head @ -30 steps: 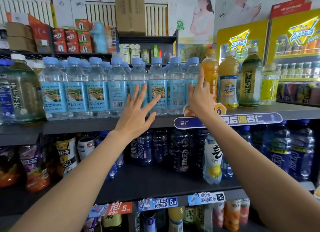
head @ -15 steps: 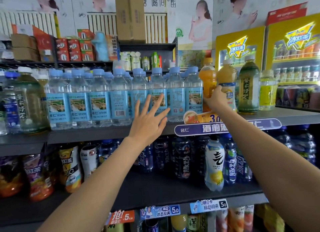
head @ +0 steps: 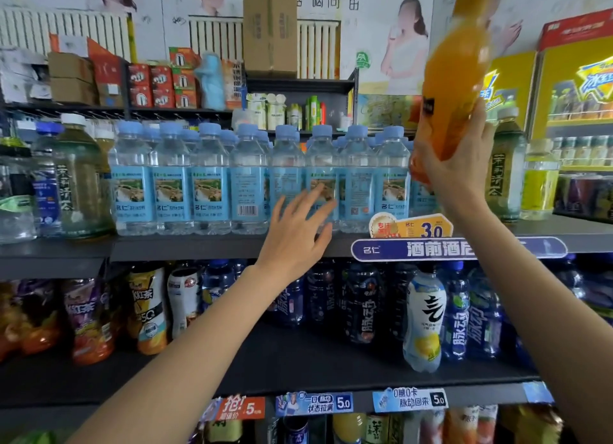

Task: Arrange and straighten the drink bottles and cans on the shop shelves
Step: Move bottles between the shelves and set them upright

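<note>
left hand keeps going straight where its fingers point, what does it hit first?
Probably the front row of blue-label water bottles: the left hand is open, fingers aimed up and forward at them. Depth is unclear; fingertips may nearly touch already.

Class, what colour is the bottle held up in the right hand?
Orange: the bottle, gripped by the right hand, shows in the head view.

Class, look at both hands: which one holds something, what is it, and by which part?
The right hand holds the orange drink bottle round its lower body, lifted off the shelf. The left hand holds nothing, fingers spread near the water bottles.
</note>
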